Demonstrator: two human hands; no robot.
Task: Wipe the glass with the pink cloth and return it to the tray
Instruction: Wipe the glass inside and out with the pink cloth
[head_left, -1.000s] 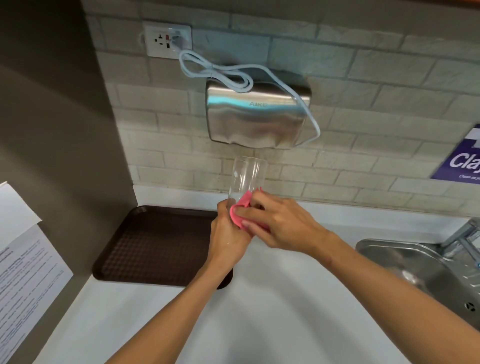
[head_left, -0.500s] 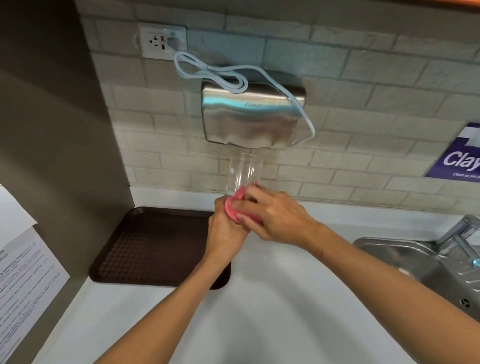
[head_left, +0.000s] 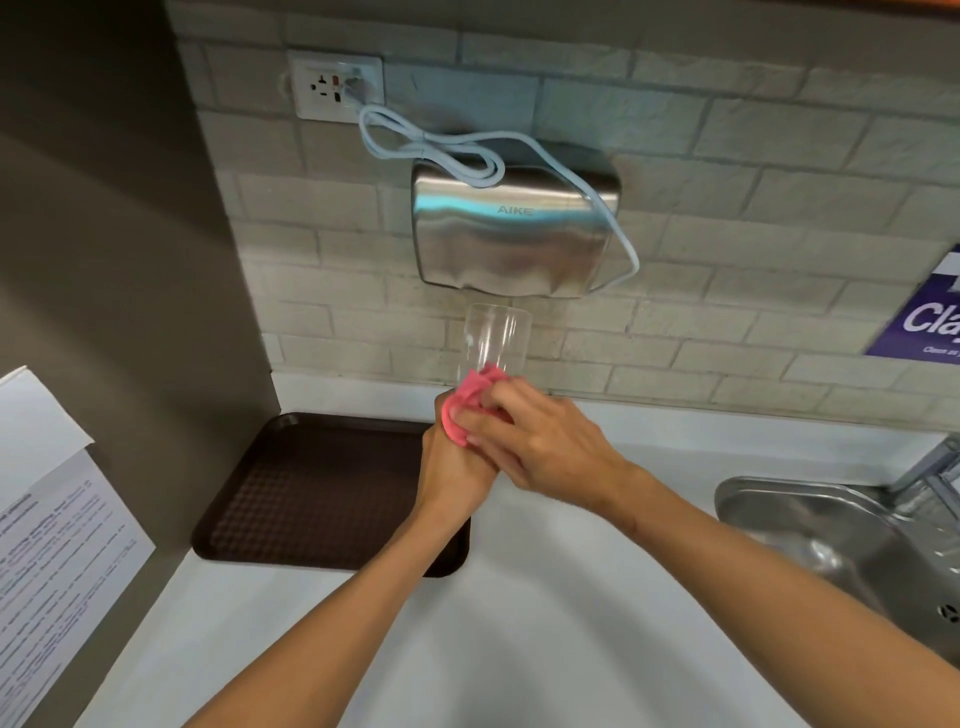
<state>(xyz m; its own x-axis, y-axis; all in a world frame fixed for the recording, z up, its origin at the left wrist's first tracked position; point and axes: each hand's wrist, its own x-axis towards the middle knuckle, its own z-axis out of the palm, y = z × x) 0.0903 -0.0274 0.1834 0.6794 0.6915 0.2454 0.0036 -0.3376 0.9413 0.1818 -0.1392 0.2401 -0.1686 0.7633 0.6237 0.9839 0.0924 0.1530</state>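
Cloth slid up clear glass.

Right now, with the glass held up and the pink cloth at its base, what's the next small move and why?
Probably slide the pink cloth up the glass. The right hand presses the cloth only around the lower part, while the left hand grips the base, so the upper wall and rim look unwiped. The tray waits empty at the left for afterwards.
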